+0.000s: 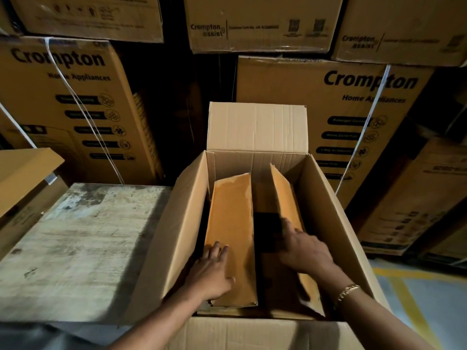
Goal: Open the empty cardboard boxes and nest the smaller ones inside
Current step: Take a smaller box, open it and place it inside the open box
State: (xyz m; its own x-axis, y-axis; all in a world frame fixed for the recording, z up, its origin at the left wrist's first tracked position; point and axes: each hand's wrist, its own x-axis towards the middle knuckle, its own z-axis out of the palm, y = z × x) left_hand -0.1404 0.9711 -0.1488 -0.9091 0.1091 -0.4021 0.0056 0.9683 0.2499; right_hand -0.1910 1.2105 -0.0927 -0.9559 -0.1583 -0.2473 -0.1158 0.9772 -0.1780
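Note:
A large plain cardboard box [177,223] stands open in front of me, its far flap [256,127] upright. Inside it sits a smaller, darker orange box with two long top flaps. Its left flap [231,223] lies nearly flat and my left hand [212,271] rests palm down on its near end. Its right flap [285,198] stands tilted up, and my right hand [303,248], with a gold bracelet at the wrist, grips that flap's inner edge. Between the flaps the smaller box's inside is dark and I cannot see into it.
A worn, stained wooden tabletop [75,248] lies left of the big box. Stacked printed Crompton cartons [68,97] wall off the back and right side [353,102]. Another box corner [25,168] juts in at the far left. Floor with yellow lines [417,299] shows at lower right.

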